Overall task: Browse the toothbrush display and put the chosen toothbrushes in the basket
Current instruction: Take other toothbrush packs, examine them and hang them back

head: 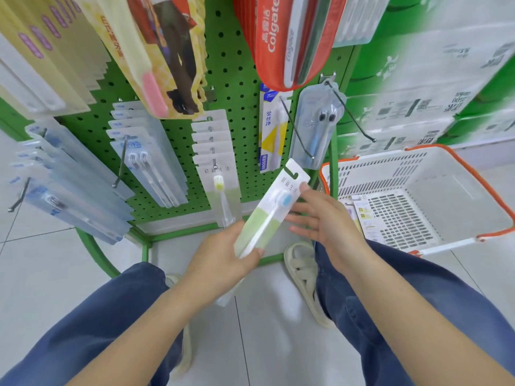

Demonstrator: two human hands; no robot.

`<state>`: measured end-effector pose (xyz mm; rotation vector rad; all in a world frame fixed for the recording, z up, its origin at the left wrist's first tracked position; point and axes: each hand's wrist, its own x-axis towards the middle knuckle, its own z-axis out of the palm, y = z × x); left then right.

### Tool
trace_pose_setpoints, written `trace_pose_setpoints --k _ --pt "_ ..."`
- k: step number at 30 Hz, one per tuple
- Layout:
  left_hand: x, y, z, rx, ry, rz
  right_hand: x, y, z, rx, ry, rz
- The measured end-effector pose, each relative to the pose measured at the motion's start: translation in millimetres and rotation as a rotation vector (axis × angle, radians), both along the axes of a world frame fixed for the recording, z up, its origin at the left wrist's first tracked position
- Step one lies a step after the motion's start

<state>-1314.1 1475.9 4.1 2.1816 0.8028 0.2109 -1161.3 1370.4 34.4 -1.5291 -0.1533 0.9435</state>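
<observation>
Toothbrush pack (269, 210) in left hand (223, 256), basket (471, 176) open rightward.

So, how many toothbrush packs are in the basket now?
1 that shows: a flat pack lies on the floor of the white basket, at its left side. The right hand may hide part of it.

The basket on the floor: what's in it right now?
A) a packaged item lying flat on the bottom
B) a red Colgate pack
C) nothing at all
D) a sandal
A: a flat carded pack lies on the bottom of the white basket, at its left end.
</observation>
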Motion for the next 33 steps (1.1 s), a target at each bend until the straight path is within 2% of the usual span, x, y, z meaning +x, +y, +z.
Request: trace_pose_setpoints --k 8,15,20,23,27,28,30,33 --pt "4.2 -1.1 -4.4 0.353 -0.016 -0.035 -4.9 0.5 1.6 0.104 -0.038 0.056" --pt "1.3 -0.6 -1.0 0.213 -0.065 -0.058 -6.4 -1.6 -0.6 0.111 -0.063 0.035" --pt "1.7 -2.0 1.8 0.23 -0.023 -0.06 -8.6 1.9 -1.2 0.064 -0.113 0.021" --pt "3.7 -0.4 5.8 0.034 -0.027 -0.048 -7.9 0.9 -1.1 0.033 -0.155 0.011" --pt "4.6 6.6 13.2 -0.574 -0.052 -0.167 -2.9 -0.2 1.0 0.089 0.062 -0.067" --pt "3.9 7.0 12.9 -0.669 -0.042 -0.208 -2.4 -0.5 1.7 0.092 0.088 -0.077" --pt "3.9 6.6 8.8 -0.684 0.001 -0.246 -2.5 -0.7 2.9 0.088 0.079 -0.084" --pt "6.8 4.7 4.1 -0.663 0.024 -0.165 -4.8 -1.2 4.9 0.097 0.009 -0.11"
